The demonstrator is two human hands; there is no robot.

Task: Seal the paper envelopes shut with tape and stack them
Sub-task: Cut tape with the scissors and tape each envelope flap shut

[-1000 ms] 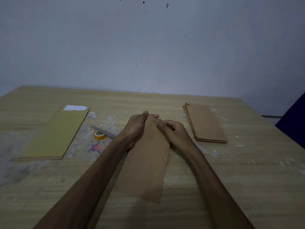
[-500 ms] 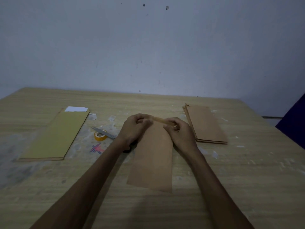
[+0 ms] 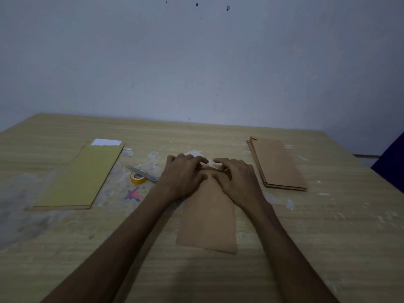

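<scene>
envelope (image 3: 207, 217): centre of frame, flat on the table (image 3: 328, 248), long axis running away from you; far end under both hands, near end free toward lower centre.
handling: judged light, thin, floppy paper; creases easily and likely slides on the smooth wood, so you pin it flat before pressing.
where to hold: take it at the far end by the flap fold, fingertips on top; for lifting later, pinch a long edge near the middle so it doesn't sag.
left hand (image 3: 183, 176): palm down on the far left corner, fingers curled over the folded flap, thumb on the face; forearm comes in from lower left.
right hand (image 3: 236, 178): palm down on the far right corner, fingers bent toward the left hand's, tips nearly meeting at the flap; forearm from lower right.
grip: both press and pinch the flap edge; whether a strip of tape lies under the fingers, cannot tell.
tape (image 3: 137, 178): yellow roll, left of the left hand, scissors (image 3: 142, 172) lying across it.
stack (image 3: 277, 164): brown envelopes, right of centre, apart from your hands.
pile (image 3: 80, 176): yellowish, left side, white slip (image 3: 106, 142) at its far end.
</scene>
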